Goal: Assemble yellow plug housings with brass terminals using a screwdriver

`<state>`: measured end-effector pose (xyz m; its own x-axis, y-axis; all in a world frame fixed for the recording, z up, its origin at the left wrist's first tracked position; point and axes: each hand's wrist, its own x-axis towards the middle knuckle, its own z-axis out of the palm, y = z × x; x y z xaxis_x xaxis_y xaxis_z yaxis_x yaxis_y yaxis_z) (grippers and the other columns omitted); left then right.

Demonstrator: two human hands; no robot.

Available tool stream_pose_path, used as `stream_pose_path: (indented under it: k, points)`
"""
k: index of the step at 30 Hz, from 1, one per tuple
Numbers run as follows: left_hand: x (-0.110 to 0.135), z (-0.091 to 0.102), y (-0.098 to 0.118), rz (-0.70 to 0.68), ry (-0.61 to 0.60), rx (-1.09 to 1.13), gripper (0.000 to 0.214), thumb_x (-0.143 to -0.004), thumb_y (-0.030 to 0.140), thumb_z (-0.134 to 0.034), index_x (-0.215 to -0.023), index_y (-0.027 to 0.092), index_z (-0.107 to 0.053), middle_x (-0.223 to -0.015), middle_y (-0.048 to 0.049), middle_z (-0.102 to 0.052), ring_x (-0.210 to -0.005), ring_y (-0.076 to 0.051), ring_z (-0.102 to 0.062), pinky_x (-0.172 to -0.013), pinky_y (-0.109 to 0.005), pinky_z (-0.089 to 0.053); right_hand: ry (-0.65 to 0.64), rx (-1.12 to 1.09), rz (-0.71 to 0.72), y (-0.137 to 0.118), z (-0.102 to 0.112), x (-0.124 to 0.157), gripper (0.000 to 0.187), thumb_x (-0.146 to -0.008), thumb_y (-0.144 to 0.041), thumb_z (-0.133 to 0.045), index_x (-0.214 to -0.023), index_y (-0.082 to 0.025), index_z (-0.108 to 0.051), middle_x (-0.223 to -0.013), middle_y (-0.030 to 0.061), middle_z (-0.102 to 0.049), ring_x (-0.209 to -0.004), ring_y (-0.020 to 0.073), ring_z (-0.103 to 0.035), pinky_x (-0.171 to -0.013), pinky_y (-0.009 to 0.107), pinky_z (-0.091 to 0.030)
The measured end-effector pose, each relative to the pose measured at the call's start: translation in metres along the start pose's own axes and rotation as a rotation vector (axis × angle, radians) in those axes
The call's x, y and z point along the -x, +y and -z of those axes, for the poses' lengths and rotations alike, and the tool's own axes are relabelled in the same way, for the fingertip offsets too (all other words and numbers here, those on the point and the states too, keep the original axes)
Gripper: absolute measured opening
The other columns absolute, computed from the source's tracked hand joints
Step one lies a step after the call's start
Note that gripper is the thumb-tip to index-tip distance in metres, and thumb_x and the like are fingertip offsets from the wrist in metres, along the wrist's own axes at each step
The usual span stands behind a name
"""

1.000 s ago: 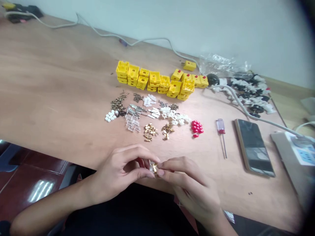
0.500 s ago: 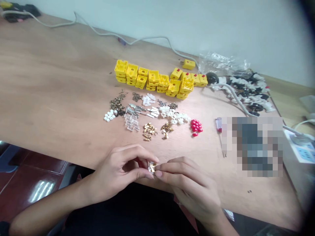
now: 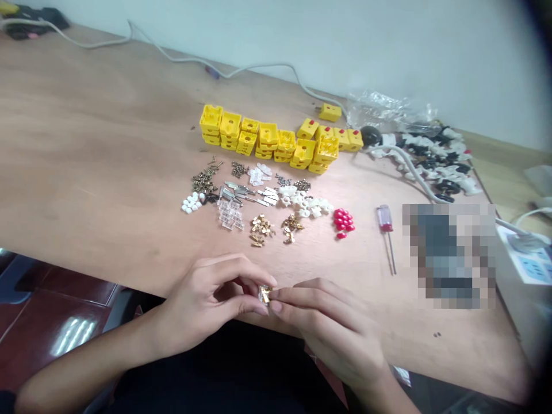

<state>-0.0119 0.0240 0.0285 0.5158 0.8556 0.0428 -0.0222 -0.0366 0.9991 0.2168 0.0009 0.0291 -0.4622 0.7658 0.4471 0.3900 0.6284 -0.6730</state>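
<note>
**Figure.** The left hand [image 3: 202, 299] and right hand [image 3: 332, 328] are raised before the body, forearms converging over the near edge of the wooden table [image 3: 107, 126]. Fingers of both hands close together on a small brass-and-clear part [image 3: 264, 294], pinched between them. Pose nearly unchanged from the earlier frame. Sorted metal pieces [image 3: 263, 207] and yellow plastic housings [image 3: 259, 138] lie farther off.

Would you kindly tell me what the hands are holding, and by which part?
The left hand and right hand pinch a small brass-coloured piece between their fingertips, from opposite sides; the exact spot is too small to tell.
</note>
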Motion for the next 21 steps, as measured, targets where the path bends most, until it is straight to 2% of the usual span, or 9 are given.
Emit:
stream_pose_path:
  k: [6, 14, 21]
  points:
    - [0.0022, 0.0003, -0.0004, 0.022, 0.003, 0.053, 0.019, -0.093, 0.012, -0.073, -0.109, 0.023, -0.072, -0.098, -0.0005, -0.071, -0.085, -0.012, -0.071, -0.074, -0.02, -0.057, -0.025, 0.09, 0.081, -0.0019, 0.0037, 0.0019, 0.029, -0.093, -0.006, -0.067, -0.117, -0.02, -0.073, -0.105, 0.0045, -0.082, -0.082, 0.0163, -0.074, -0.064, 0.029, -0.063]
    - [0.0011, 0.0002, -0.0006, 0.022, 0.014, 0.069, 0.02, -0.091, 0.012, -0.075, -0.107, 0.024, -0.073, -0.1, -0.0002, -0.072, -0.084, -0.01, -0.07, -0.075, -0.017, -0.057, -0.044, 0.139, 0.107, -0.0025, 0.0083, 0.0029, 0.026, -0.095, -0.007, -0.062, -0.116, -0.018, -0.074, -0.107, 0.0064, -0.081, -0.082, 0.0181, -0.073, -0.062, 0.032, -0.062]
    - [0.0008, -0.0003, -0.0002, 0.031, 0.011, 0.088, 0.021, -0.09, 0.011, -0.076, -0.106, 0.025, -0.074, -0.1, 0.001, -0.072, -0.086, -0.009, -0.069, -0.077, -0.016, -0.057, -0.037, 0.169, 0.111, -0.0074, 0.0054, 0.0049, 0.021, -0.093, -0.005, -0.065, -0.111, -0.014, -0.074, -0.109, 0.0087, -0.081, -0.082, 0.0195, -0.072, -0.061, 0.034, -0.059]
